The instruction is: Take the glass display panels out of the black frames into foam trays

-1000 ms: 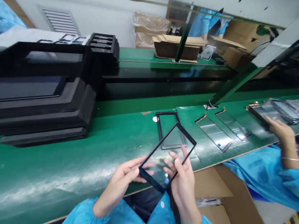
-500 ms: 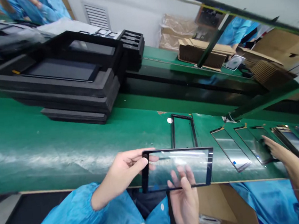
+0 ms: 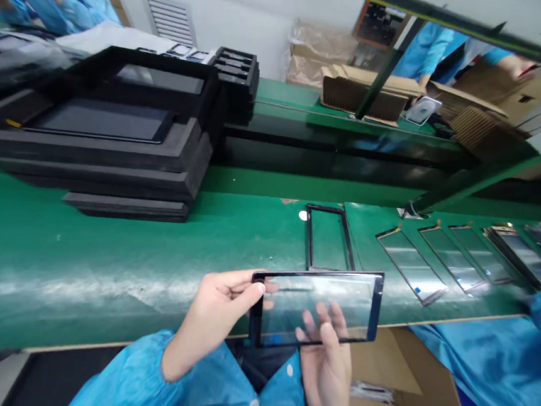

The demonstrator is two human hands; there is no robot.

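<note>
Glass panel, held level over the green belt's near edge, is pinched at 9 o'clock by the left hand, while the right hand at 6 o'clock spreads its fingers beneath, apparently touching the face; an edge-only grip would avoid smears.

The left hand is held out from the lower left, and its forearm is covered to the wrist by a light-blue sleeve. Its thumb is pressed on the front of the left short edge of a black-framed clear glass panel, while its fingers are curled behind that edge. The right hand is raised from the bottom of the view, with the palm turned towards the person and the wrist straight. Its fingers are spread upright behind the glass and are seen through it. The thumb appears to be laid over the lower edge. Both hands are kept close together.
</note>
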